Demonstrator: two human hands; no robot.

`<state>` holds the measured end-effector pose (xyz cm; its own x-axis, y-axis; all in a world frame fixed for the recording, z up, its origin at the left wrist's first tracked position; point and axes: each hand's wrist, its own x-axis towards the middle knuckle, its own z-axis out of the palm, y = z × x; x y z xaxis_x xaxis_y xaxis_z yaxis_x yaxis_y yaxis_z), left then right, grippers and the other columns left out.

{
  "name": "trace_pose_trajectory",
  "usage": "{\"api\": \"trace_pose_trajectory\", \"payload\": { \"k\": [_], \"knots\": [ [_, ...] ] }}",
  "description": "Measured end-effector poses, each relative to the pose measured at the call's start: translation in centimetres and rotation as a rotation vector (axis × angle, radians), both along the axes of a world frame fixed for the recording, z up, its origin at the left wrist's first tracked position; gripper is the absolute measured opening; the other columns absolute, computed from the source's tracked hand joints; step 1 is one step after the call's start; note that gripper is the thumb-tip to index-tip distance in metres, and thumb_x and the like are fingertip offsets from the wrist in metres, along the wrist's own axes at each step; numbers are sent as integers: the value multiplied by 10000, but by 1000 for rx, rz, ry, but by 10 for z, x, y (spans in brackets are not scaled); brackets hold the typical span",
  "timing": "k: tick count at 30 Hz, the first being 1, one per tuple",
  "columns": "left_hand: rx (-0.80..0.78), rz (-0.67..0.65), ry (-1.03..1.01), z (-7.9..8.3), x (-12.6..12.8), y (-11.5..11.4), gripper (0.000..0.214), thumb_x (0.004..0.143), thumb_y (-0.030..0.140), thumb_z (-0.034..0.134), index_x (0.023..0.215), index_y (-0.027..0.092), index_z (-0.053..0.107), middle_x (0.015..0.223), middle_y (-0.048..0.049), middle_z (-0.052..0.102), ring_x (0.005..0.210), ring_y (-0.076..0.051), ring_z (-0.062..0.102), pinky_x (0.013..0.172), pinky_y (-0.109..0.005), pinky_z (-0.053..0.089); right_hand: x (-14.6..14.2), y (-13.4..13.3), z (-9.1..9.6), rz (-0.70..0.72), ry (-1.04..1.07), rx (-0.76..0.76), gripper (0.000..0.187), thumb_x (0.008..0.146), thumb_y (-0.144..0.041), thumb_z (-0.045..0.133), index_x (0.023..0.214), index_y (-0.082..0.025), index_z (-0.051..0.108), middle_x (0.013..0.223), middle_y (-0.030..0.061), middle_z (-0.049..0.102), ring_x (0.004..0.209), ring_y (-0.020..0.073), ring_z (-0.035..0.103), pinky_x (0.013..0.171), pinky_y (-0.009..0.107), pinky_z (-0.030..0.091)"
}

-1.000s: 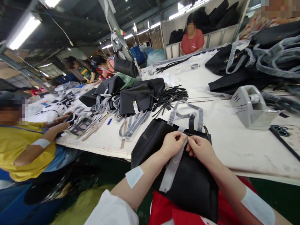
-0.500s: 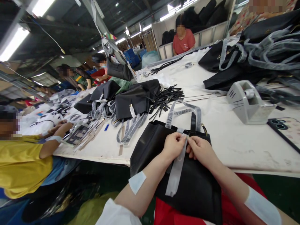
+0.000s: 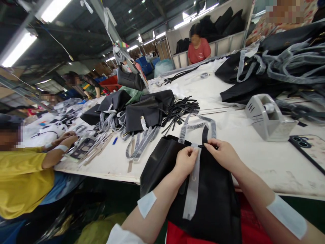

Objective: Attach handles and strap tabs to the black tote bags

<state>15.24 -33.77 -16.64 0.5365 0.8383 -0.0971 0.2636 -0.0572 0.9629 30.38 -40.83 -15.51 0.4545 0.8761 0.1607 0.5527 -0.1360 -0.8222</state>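
Nearest, a black leather tote bag (image 3: 215,203) lies half on the white worktable (image 3: 254,162) and half on the person's lap. The left hand (image 3: 185,162) pinches the top of a pale grey wrapped strip (image 3: 191,200), fingers closed on it. The right hand (image 3: 223,154) grips the bag's rim, fingertips closed. A mark on the strip is too small to read. Beyond stand a grey tape dispenser (image 3: 266,117) and heaped black bags (image 3: 147,112). A dark phone (image 3: 308,149) is cut off at the right edge. White strip lights (image 3: 17,51) hang under the dark roof.

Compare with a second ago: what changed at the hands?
The right hand slid right along the rim of the black bag, away from the left hand and off the wrapped strap. The left fingers still pinch the strap's top; bag and tape dispenser unmoved.
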Motion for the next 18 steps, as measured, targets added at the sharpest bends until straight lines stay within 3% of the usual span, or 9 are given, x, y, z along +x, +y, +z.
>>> {"api": "trace_pose_trajectory", "payload": {
  "k": [6,10,14,16,18],
  "knots": [
    [-134,10,11,5,4,0,321,805,465,576,735,152,583,610,1,579,498,-102,527,480,-204,394,-6,-6,2,32,-6,35,222,841,-374,514,824,-226,678,844,20,718,784,219,633,715,304,454],
    [-239,20,-35,10,8,-3,354,782,494,602,702,155,542,540,41,489,433,-65,431,447,-186,331,-8,-8,2,56,-91,63,197,867,-347,497,832,-234,655,877,38,706,819,228,633,753,324,462],
    [-146,32,-56,7,9,-3,335,801,454,588,671,150,536,537,52,447,480,-62,369,485,-191,310,-18,-17,11,-134,-221,216,184,851,-347,528,907,-203,628,952,90,676,851,242,628,785,346,463],
    [-32,35,-32,4,8,-4,302,825,408,560,671,148,545,576,36,489,527,-75,409,523,-199,335,-26,-21,16,-136,-164,118,207,870,-377,508,827,-206,618,815,67,678,683,207,631,673,319,469],
    [87,33,3,4,6,-5,265,847,361,530,692,149,562,629,17,548,583,-93,467,570,-208,367,-35,-21,18,21,1,-99,332,910,-407,438,677,-216,578,608,16,638,462,154,568,521,284,431]
  ]
}}
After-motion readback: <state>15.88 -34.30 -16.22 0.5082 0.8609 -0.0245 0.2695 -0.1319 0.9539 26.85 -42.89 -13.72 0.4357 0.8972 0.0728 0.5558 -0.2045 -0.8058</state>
